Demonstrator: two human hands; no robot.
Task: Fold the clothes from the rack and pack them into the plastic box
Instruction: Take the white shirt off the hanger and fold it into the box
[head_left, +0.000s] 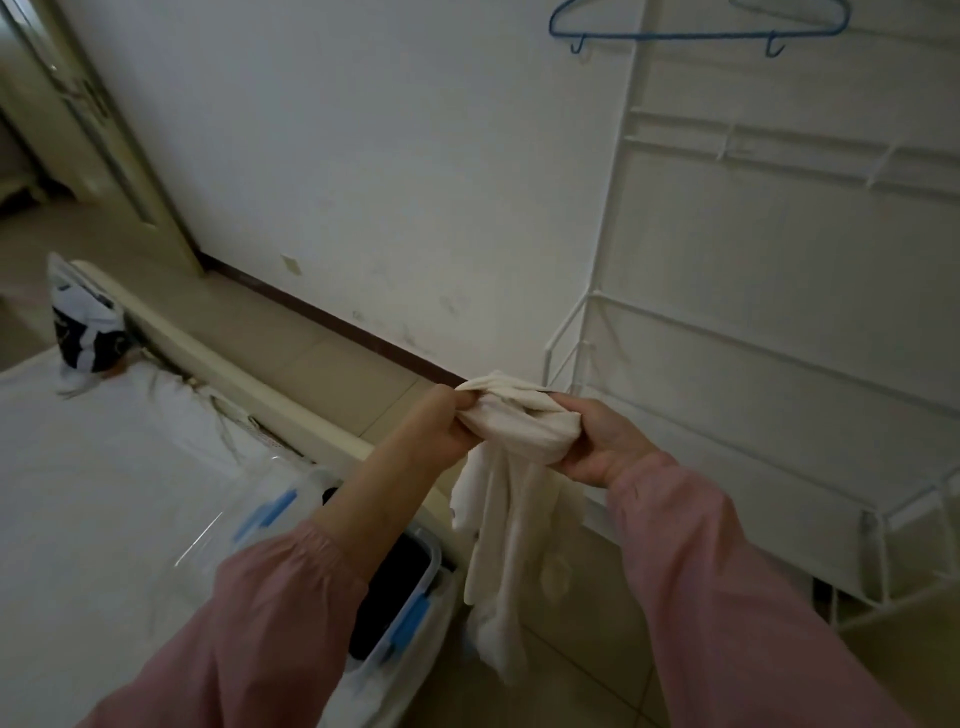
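Head view: at frame centre a cream garment (511, 467) is gripped bunched by the left hand (441, 423) and right hand (597, 447) — its tail hanging. The plastic box (410, 613) sits lower centre; the bunch is best shaken flat before folding.

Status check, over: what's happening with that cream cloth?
Left hand and right hand both grip cream garment, bunched, tail hanging. Plastic box open below, dark clothing inside. Nothing seen blocking.

Cream garment (511, 499), bunched on top, hangs limp — beside the clear blue-latched plastic box (432, 564) holding dark clothing (395, 587).
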